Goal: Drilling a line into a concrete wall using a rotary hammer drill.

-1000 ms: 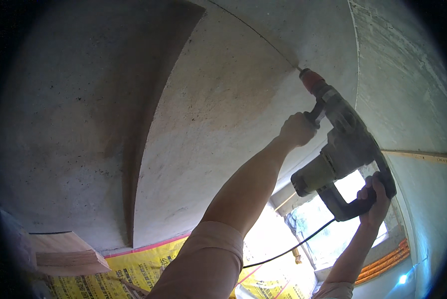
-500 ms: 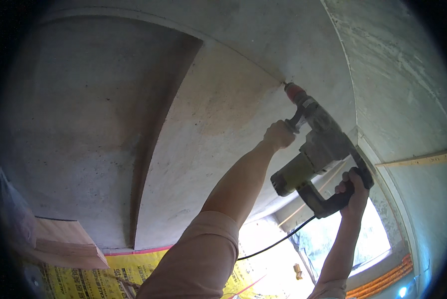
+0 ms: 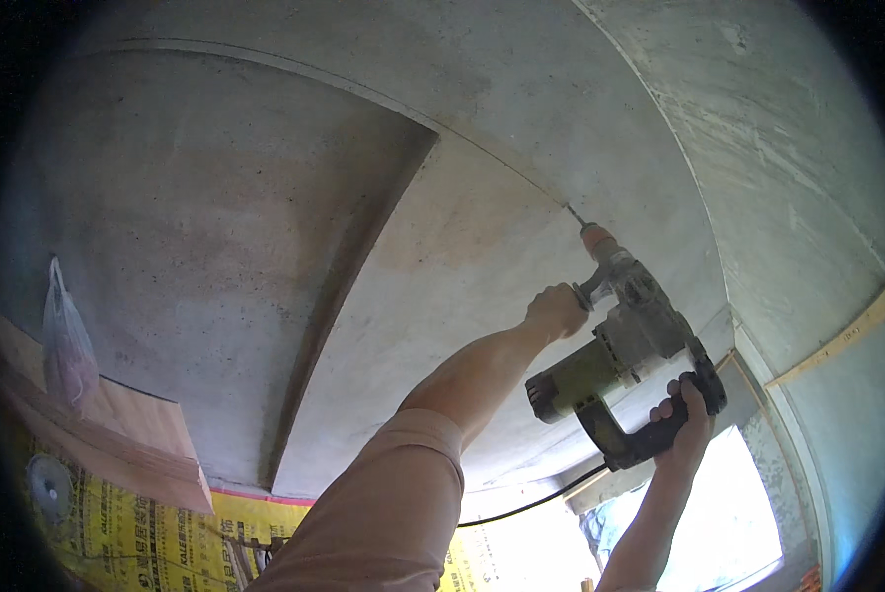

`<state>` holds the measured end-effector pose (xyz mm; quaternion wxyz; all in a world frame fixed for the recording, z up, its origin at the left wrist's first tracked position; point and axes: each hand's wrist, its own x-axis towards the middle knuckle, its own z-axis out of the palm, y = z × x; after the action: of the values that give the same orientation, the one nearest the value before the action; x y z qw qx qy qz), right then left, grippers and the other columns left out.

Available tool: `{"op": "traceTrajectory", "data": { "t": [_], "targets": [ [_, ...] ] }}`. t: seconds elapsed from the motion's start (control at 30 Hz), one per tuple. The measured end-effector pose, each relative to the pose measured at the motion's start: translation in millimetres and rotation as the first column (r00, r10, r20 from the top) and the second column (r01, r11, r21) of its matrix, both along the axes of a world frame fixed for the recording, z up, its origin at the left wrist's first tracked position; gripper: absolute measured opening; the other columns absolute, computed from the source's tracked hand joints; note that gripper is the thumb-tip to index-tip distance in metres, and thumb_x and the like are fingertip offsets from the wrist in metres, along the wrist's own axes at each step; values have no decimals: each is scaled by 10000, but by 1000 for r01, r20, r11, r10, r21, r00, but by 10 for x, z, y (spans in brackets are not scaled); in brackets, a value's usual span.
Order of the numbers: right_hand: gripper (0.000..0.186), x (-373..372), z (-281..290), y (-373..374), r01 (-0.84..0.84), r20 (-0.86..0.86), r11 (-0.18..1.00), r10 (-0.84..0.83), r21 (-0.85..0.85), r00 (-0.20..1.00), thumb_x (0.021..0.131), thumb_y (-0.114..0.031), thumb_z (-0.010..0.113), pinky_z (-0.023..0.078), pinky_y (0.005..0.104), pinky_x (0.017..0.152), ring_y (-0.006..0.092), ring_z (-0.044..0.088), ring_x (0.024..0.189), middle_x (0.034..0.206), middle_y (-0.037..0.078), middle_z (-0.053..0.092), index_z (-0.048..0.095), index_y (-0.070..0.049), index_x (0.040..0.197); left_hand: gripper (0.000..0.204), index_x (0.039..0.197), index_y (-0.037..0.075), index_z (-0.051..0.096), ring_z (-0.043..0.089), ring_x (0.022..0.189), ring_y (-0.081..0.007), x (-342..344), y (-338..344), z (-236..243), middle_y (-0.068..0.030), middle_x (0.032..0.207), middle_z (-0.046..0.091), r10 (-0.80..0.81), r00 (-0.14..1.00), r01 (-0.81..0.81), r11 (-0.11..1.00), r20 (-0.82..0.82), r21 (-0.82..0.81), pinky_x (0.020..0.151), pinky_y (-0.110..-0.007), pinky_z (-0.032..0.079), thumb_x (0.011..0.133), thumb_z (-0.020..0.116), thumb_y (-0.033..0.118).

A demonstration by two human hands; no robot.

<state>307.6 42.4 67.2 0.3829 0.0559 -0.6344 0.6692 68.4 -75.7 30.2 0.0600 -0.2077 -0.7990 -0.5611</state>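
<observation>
I hold a dusty grey and olive rotary hammer drill point(image 3: 640, 326) overhead at the right of centre. My left hand point(image 3: 558, 312) is closed round its side handle below the orange-red collar. My right hand point(image 3: 685, 426) grips the rear D-handle, from which a black cable runs down to the left. The drill's thin bit point(image 3: 576, 214) points up at a dark line on the grey plaster ceiling point(image 3: 482, 227), its tip at or very near the line; I cannot tell whether it is inside a hole.
A plastic bag point(image 3: 67, 345) hangs at left by plywood boards point(image 3: 136, 444). Below are a fan point(image 3: 49, 488) and yellow printed sheeting point(image 3: 136, 538). A stepped ceiling edge point(image 3: 353, 276) runs at left of centre. A wooden batten point(image 3: 832, 335) crosses at right, beside a bright window point(image 3: 724, 503).
The drill and both hands have moved lower and leftward in the picture, and more of the bit shows. The view has shifted, bringing the plastic bag and fan further into sight.
</observation>
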Motion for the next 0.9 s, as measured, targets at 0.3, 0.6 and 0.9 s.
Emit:
{"op": "traceTrajectory", "data": {
  "t": [0.3,0.6,0.9],
  "targets": [
    [220,53,-208,-168,52,-66,995,-47,84,997,882,-73,599,479,268,460,142,585,529,848,130,643,576,28,1076,347,982,39,683,643,965,-411,-133,119,-172,-229,986,678,95,971,-86,995,-221,49,847,-486,519,855,572,342],
    [123,25,-204,-257,-221,40,973,219,61,975,840,-43,626,442,258,525,114,574,565,725,50,623,622,41,930,241,904,-8,666,681,802,-350,-349,-488,-507,-209,868,696,104,845,45,963,-524,265,706,-438,510,845,609,218],
    [139,14,-221,-787,-285,0,950,287,130,958,860,-94,645,444,263,529,101,566,564,714,43,623,621,26,924,285,939,-66,645,660,764,-247,-525,-1235,-555,-147,866,686,-232,972,171,549,-47,818,667,-416,506,858,610,205]
  ]
}}
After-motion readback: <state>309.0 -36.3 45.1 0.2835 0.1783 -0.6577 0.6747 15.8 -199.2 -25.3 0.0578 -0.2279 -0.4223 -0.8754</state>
